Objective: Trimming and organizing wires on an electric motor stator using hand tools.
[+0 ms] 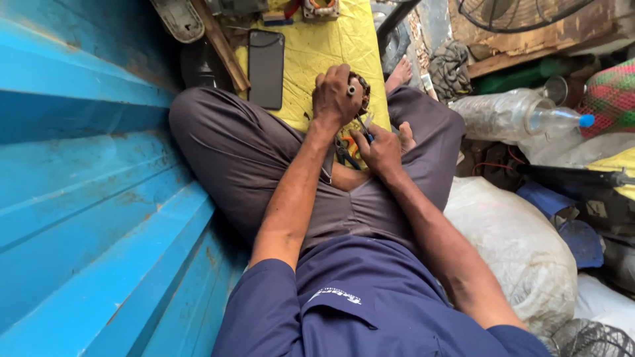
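A small motor winding (359, 89), dark core with copper wire, sits in my left hand (336, 98) above my crossed legs, at the near edge of the yellow cloth (331, 46). That hand's grip is clamped around the core, a short metal stub poking out between the fingers. I judge it dense and rigid for its size, its wire loops fragile; the solid core is the place to hold. My right hand (380, 151), just near of it, is closed on a small tool (366, 125) with blue at the handle, its tip at the winding. A dark phone (266, 68) lies far left on the cloth, a blue corrugated wall (86, 185) runs left, a clear plastic bottle (529, 118) lies right.
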